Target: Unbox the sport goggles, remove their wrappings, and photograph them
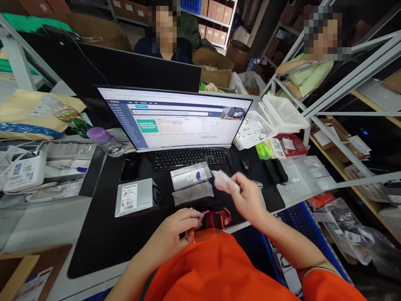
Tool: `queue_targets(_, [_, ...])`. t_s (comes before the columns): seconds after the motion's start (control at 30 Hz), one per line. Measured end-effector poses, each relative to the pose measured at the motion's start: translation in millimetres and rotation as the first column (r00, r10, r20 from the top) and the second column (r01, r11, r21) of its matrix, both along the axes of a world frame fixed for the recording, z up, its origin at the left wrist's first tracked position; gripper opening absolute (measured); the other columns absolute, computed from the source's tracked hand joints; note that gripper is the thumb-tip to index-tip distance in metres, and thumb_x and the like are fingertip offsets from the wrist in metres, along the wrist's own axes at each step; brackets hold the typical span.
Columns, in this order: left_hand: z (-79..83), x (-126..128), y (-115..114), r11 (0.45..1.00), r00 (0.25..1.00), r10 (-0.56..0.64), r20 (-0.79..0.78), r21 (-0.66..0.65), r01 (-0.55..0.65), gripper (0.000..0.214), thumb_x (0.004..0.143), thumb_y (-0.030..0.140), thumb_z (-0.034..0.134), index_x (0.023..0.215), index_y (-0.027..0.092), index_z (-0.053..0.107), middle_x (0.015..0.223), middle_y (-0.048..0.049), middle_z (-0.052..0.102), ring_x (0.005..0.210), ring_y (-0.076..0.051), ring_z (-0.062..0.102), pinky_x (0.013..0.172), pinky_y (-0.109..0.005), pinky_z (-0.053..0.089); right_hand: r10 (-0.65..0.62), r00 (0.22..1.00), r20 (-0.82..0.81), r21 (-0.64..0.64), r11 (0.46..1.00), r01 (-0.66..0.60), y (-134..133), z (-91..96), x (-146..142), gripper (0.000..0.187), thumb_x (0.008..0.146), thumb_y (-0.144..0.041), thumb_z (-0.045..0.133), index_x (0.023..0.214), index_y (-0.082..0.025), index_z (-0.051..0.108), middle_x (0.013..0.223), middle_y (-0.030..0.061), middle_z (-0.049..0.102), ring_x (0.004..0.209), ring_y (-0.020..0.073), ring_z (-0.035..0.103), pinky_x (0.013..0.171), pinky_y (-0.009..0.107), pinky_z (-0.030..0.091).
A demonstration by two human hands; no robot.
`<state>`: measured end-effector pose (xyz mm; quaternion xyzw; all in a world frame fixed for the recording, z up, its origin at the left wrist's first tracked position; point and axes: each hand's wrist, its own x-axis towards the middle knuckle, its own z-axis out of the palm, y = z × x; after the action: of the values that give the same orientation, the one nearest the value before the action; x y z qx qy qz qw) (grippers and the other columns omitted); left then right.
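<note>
Far left of the keyboard, a shallow grey tray is filled with flat, clear-wrapped packets. Nearer to the keyboard, just off its left end, stands a clear bottle with a domed purple lid; a black smartphone lies beside it. In front of the keyboard's left end sits a silvery carton with squared edges and a white label picturing glasses; its contents are hidden.

The left hand, in front of the keyboard and close to the wearer's body, pinches one end of the glasses. These have a glossy, reddish see-through lens and a curved red temple piece sticking out to the right. Between them and the keyboard lie a limp grey fabric pouch and, just behind it, a long silver box printed with blue-purple eyewear.

Before the keyboard's right end, the right hand grips a soft, crumpled whitish wipe, clear of the glasses. Beyond that end rest a smooth black mouse, a perforated white plastic basket holding white packets, and a red basket with a white-labelled pack inside.
</note>
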<state>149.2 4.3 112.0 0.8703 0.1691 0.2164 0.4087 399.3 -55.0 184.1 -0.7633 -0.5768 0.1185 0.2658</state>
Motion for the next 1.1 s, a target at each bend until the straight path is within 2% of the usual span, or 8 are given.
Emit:
queue_targets(0.1, [3.9, 3.6, -0.6, 0.999, 0.999, 0.027, -0.036, 0.039, -0.026, 0.026, 0.083, 0.001, 0.051, 0.09, 0.021, 0.065, 0.101, -0.005, 0.068, 0.094, -0.017, 0.064, 0.08, -0.027, 0.053, 0.378, 0.915, -0.142, 0.056, 0.926, -0.374, -21.7, 8.2, -21.5, 0.019, 0.097, -0.03, 0.052, 0.081, -0.022, 0.058, 0.093, 0.0069, 0.073, 0.093, 0.0232, 0.066, 0.082, 0.033, 0.045])
queue_targets(0.17, [6.3, 4.8, -1.0, 0.998, 0.999, 0.031, -0.04, 0.05, -0.029, 0.027, 0.081, -0.001, 0.051, 0.088, 0.021, 0.064, 0.098, -0.0036, 0.068, 0.092, -0.017, 0.063, 0.078, -0.026, 0.052, 0.416, 0.861, -0.291, 0.04, 0.905, -0.424, -25.3, 6.4, -20.1, 0.02, 0.097, -0.03, 0.052, 0.08, -0.022, 0.057, 0.096, 0.0066, 0.073, 0.099, 0.0239, 0.065, 0.088, 0.035, 0.046])
queue_targets(0.4, [11.6, 4.4, -2.6, 0.998, 0.998, -0.052, -0.039, 0.017, 0.053, 0.032, 0.077, -0.004, 0.049, 0.088, 0.022, 0.063, 0.112, -0.0011, 0.07, 0.105, -0.017, 0.063, 0.101, -0.033, 0.05, -0.029, 0.752, -0.659, 0.012, 0.999, 0.049, -11.8, -13.8, 19.9, 0.041, 0.091, -0.059, 0.055, 0.073, -0.023, 0.045, 0.059, -0.0059, 0.041, 0.053, 0.0121, 0.039, 0.051, 0.023, 0.035])
queue_targets(0.57, [9.1, 8.0, -6.1, 0.995, 0.995, -0.092, -0.05, 0.031, 0.094, 0.033, 0.077, -0.004, 0.048, 0.089, 0.022, 0.063, 0.112, -0.0006, 0.07, 0.103, -0.017, 0.064, 0.102, -0.036, 0.051, -0.135, 0.975, -0.179, 0.002, 0.99, 0.138, -18.1, -11.5, 28.4, 0.031, 0.097, -0.049, 0.046, 0.086, -0.022, 0.056, 0.074, 0.0015, 0.058, 0.067, 0.018, 0.054, 0.061, 0.027, 0.038])
queue_targets(0.67, [8.1, 12.5, -8.2, 0.992, 0.992, -0.118, -0.049, 0.044, 0.121, 0.034, 0.076, -0.004, 0.047, 0.091, 0.023, 0.064, 0.113, 0.0002, 0.07, 0.105, -0.017, 0.064, 0.108, -0.038, 0.047, -0.157, 0.982, 0.107, -0.069, 0.984, 0.165, -17.6, -14.1, 34.1, 0.028, 0.098, -0.046, 0.044, 0.089, -0.024, 0.058, 0.081, 0.0047, 0.064, 0.073, 0.0218, 0.059, 0.062, 0.028, 0.035])
queue_targets(0.77, [9.9, 17.6, -8.7, 0.988, 0.987, -0.146, -0.066, 0.047, 0.149, 0.034, 0.075, -0.004, 0.048, 0.089, 0.022, 0.063, 0.112, 0.0007, 0.07, 0.101, -0.016, 0.064, 0.104, -0.036, 0.048, -0.187, 0.973, 0.138, -0.192, 0.958, 0.212, -19.6, -20.2, 34.0, 0.028, 0.099, -0.047, 0.04, 0.092, -0.025, 0.055, 0.064, 0.0004, 0.056, 0.059, 0.022, 0.056, 0.057, 0.027, 0.029])
queue_targets(0.93, [12.4, 23.3, -4.8, 0.991, 0.989, -0.119, -0.087, 0.049, 0.123, 0.032, 0.077, -0.003, 0.049, 0.089, 0.022, 0.065, 0.109, -0.0012, 0.07, 0.099, -0.017, 0.064, 0.084, -0.028, 0.051, 0.155, 0.952, -0.263, -0.287, 0.93, -0.23, -36.8, -13.0, 12.9, 0.029, 0.098, -0.049, 0.044, 0.085, -0.024, 0.05, 0.068, -0.0008, 0.054, 0.061, 0.0181, 0.051, 0.057, 0.026, 0.032])
queue_targets(1.1, [11.3, 25.8, -1.1, 0.98, 0.991, -0.099, -0.089, 0.165, 0.113, 0.028, 0.083, 0.001, 0.051, 0.092, 0.022, 0.068, 0.108, -0.0016, 0.07, 0.094, -0.016, 0.066, 0.079, -0.027, 0.049, 0.345, 0.617, -0.708, -0.194, 0.744, -0.639, -42.4, 6.1, 12.1, 0.05, 0.097, -0.063, 0.043, 0.08, -0.019, 0.058, 0.082, 0.0028, 0.059, 0.076, 0.0169, 0.054, 0.07, 0.028, 0.042])
